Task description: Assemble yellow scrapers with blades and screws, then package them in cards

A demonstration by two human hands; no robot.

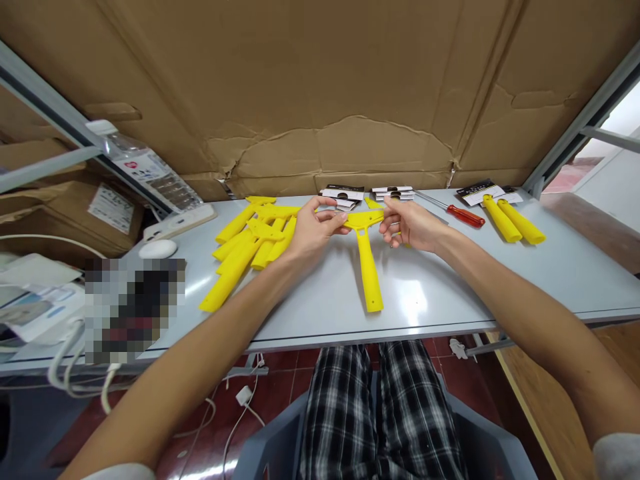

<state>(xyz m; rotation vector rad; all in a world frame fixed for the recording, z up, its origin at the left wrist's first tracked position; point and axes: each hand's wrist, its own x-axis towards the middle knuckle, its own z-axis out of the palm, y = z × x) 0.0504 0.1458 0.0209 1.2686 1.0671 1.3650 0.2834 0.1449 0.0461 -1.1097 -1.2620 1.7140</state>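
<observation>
Yellow T-shaped tool [369, 263]: head view, centre, handle toward 6 o'clock | Left hand [316, 230]: 9 o'clock of crosspiece, thumb and fingers pinching its end | Right hand [410, 223]: 3 o'clock, fingers curled, grip cannot be told | Red-handled screwdriver [465, 215]: 2 o'clock

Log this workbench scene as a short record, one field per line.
Held piece: yellow T-shaped handle, crosspiece away from the person, shaft pointing toward them
Left grip: pinching the crosspiece's left end
Right grip: at the crosspiece's right end; exact contact unclear
Left of hands: overlapping pile of yellow pieces
Right of hands: red-handled screwdriver; farther right, two yellow handles, their far ends overlapping black-and-white cards in the view
Far left: white-capped bottle
Surface: grey table
Backdrop: brown cardboard
</observation>
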